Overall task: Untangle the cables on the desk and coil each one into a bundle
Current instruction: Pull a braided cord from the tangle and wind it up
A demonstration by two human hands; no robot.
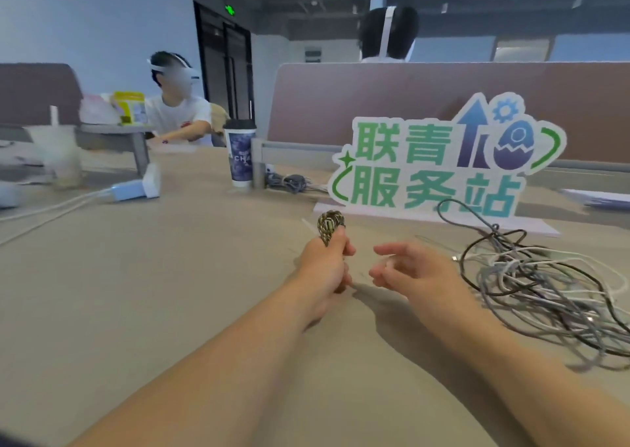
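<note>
Left grip fisted round braided coiled cable, right grip loosely open holding nothing near cable tangle; sign reading "联青服务站", cup "CHA".

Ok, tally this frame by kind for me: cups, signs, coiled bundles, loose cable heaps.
Cups: 2, dark lidded cup, pale blurred cup
Signs: 1, green-lettered sign
Coiled bundles: 1, coiled bundle in the left hand
Loose cable heaps: 2, large heap, small dark heap by the divider
Total: 6

Desk lying open near & left. Cable tangle blocking right side; sign w/ cup walling off far edge; charger sitting far left.
</note>
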